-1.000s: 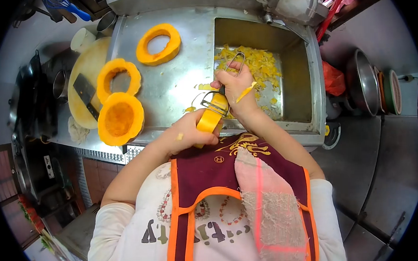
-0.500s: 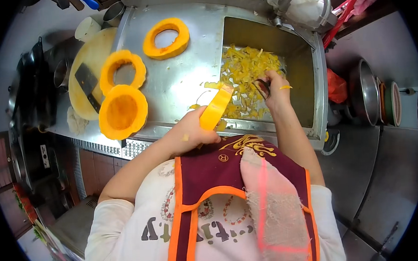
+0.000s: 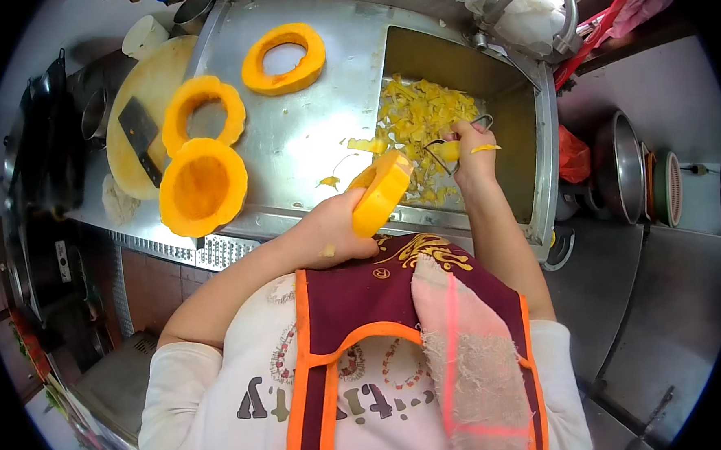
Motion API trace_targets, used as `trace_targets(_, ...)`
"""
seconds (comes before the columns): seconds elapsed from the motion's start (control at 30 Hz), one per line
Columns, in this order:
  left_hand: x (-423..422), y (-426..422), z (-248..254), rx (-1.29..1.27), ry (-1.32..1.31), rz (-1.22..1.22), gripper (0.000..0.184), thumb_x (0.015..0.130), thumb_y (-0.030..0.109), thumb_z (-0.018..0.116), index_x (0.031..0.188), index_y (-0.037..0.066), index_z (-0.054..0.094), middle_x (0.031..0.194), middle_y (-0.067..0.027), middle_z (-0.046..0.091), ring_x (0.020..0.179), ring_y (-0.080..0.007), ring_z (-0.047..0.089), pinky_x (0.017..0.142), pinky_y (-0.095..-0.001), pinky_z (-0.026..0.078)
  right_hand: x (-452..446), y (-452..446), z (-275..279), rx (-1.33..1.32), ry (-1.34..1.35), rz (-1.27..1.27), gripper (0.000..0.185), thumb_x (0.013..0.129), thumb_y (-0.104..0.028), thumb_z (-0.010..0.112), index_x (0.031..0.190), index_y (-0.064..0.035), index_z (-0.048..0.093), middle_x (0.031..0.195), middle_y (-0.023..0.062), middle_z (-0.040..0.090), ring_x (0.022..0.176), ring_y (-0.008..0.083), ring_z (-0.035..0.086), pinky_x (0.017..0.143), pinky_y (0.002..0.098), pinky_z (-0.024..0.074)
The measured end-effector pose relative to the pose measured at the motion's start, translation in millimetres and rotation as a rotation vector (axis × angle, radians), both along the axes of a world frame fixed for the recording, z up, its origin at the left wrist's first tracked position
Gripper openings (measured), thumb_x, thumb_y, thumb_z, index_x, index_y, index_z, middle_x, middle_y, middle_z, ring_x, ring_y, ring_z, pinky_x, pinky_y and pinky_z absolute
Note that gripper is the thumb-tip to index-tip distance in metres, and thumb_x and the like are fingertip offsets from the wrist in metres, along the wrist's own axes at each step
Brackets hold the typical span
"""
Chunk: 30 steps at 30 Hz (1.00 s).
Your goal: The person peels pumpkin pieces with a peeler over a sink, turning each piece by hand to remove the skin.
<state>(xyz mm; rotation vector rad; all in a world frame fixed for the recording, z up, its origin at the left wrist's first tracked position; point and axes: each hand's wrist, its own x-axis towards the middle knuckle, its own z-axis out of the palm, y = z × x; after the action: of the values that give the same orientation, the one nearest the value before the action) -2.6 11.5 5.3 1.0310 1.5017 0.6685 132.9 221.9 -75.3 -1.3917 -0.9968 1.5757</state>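
My left hand (image 3: pixel 334 228) is closed around a thick orange pumpkin ring (image 3: pixel 382 206), held tilted near the front edge of the sink (image 3: pixel 513 156). Over the sink, my right hand (image 3: pixel 476 160) grips a metal peeler (image 3: pixel 484 121), its blade end pointing toward the pumpkin but apart from it. A strip of peel (image 3: pixel 485 147) clings to the back of that hand. Beneath lie many yellow peelings (image 3: pixel 420 108). On the steel counter to the left rest two hollow pumpkin rings (image 3: pixel 310 71) and a scalloped pumpkin piece (image 3: pixel 204 188) with a darker centre.
A round cutting board (image 3: pixel 174 68) at the left carries a cleaver (image 3: pixel 137 127). A crumpled cloth (image 3: pixel 119 200) lies beside it. The faucet (image 3: pixel 568 10) arches over the sink's back right corner. Metal bowls (image 3: pixel 620 166) stand right of the sink.
The pumpkin ring in my left hand has turned to show more of its broad side. My right hand has shifted slightly, and the peeler has turned, with its frame more visible.
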Motion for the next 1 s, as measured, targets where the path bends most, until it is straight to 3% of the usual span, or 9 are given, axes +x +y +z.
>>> trace_targets(0.07,1,5,5,-0.034,-0.015,0.014,0.046,0.063,0.017,0.066,0.101,0.000,0.047,0.088,-0.0149,0.057,0.083,-0.0262,0.056,0.074,-0.0335,0.044,-18,-26,30,0.007,0.009,0.121,0.032,0.071,-0.003,0.054,0.098,0.0033,0.039,0.070,0.0089,0.054,0.058,0.0160,0.052,0.056,0.0274,0.0430)
trace_targets(0.17,1,10,6,-0.049,-0.003,-0.024,0.051,0.064,0.013,0.067,0.109,0.001,0.046,0.092,-0.0118,0.057,0.081,-0.0188,0.055,0.072,-0.0299,0.044,-41,-77,77,0.048,-0.006,0.328,0.041,0.072,-0.007,0.054,0.107,0.0048,0.035,0.069,0.0092,0.055,0.062,0.0156,0.052,0.063,0.0243,0.0408)
trace_targets(0.3,3,8,2,-0.070,0.026,-0.040,0.050,0.063,0.013,0.067,0.108,0.001,0.047,0.092,-0.0121,0.057,0.083,-0.0191,0.055,0.074,-0.0304,0.043,-34,-63,51,0.287,-0.075,0.199,0.038,0.073,-0.006,0.055,0.106,0.0025,0.039,0.065,0.0069,0.053,0.061,0.0125,0.053,0.058,0.0242,0.0425)
trace_targets(0.37,2,2,-2,-0.035,0.030,-0.069,0.050,0.063,0.013,0.067,0.107,0.001,0.048,0.092,-0.0122,0.057,0.084,-0.0192,0.055,0.075,-0.0308,0.043,-15,-29,34,0.527,-0.542,0.056,0.033,0.075,-0.008,0.055,0.102,0.0015,0.040,0.064,0.0065,0.053,0.061,0.0115,0.054,0.056,0.0258,0.0435)
trace_targets(0.47,-5,0,1,-0.003,0.012,-0.009,0.051,0.062,0.013,0.067,0.108,0.001,0.048,0.092,-0.0119,0.057,0.086,-0.0195,0.054,0.077,-0.0311,0.043,25,5,-10,-0.104,-0.044,0.123,0.031,0.076,-0.010,0.055,0.101,0.0002,0.041,0.066,0.0070,0.054,0.062,0.0118,0.054,0.055,0.0268,0.0444)
trace_targets(0.67,-2,4,-7,-0.005,-0.061,-0.012,0.052,0.061,0.012,0.068,0.108,0.001,0.048,0.091,-0.0092,0.057,0.084,-0.0179,0.054,0.076,-0.0302,0.043,-34,-63,61,0.007,0.065,0.220,0.029,0.071,-0.009,0.058,0.094,0.0010,0.044,0.068,0.0096,0.055,0.063,0.0158,0.053,0.061,0.0266,0.0425)
trace_targets(0.8,-7,1,-11,0.050,-0.087,-0.008,0.042,0.063,0.010,0.066,0.100,0.002,0.048,0.084,-0.0085,0.056,0.078,-0.0174,0.053,0.071,-0.0288,0.043,-32,-46,20,-0.018,0.264,0.232,0.030,0.071,-0.009,0.055,0.095,0.0023,0.040,0.066,0.0089,0.053,0.058,0.0160,0.052,0.054,0.0277,0.0420)
trace_targets(0.9,-11,-6,-10,0.044,-0.178,-0.017,0.041,0.059,0.003,0.068,0.096,0.004,0.050,0.076,-0.0021,0.053,0.071,-0.0119,0.049,0.068,-0.0258,0.041,-13,-13,-22,0.416,-0.334,0.037,0.022,0.073,-0.009,0.056,0.090,0.0004,0.045,0.070,0.0096,0.054,0.058,0.0174,0.053,0.050,0.0277,0.0414)
trace_targets(1.0,-15,-15,-18,0.046,-0.330,0.059,0.039,0.058,-0.001,0.068,0.092,0.004,0.049,0.073,-0.0004,0.050,0.068,-0.0105,0.048,0.067,-0.0247,0.040,20,-1,-17,-0.482,-0.052,0.027,0.017,0.075,-0.010,0.056,0.087,-0.0020,0.048,0.074,0.0092,0.053,0.060,0.0188,0.055,0.050,0.0275,0.0434)
